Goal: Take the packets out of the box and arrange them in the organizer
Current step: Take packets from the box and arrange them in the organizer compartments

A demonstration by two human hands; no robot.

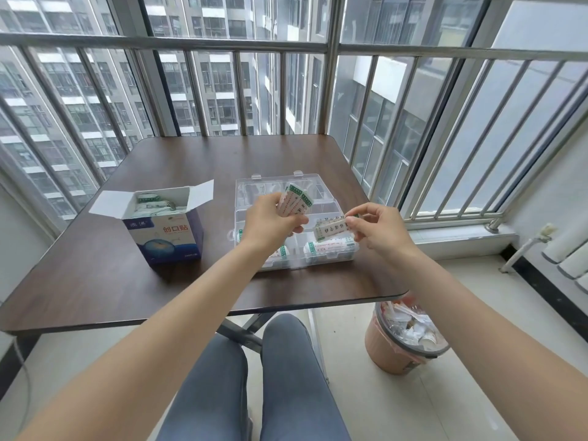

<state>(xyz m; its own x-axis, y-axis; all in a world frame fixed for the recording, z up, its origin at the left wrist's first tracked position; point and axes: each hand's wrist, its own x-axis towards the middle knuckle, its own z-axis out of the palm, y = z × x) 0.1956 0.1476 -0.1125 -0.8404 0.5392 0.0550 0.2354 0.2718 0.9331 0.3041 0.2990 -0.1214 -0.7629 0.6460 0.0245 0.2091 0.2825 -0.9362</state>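
A blue and white box stands open on the left of the table, with several packets still inside. To its right lies a clear plastic organizer with its lid open. My left hand grips a fanned bunch of white packets with green ends above the organizer's middle. My right hand pinches a small stack of packets over the right compartments. More packets lie in the front right compartment, and others sit partly hidden under my left wrist.
The dark wooden table stands against a metal balcony railing. A pink waste bin full of paper sits on the floor at the table's right corner. My knees are under the front edge. A white radiator is at far right.
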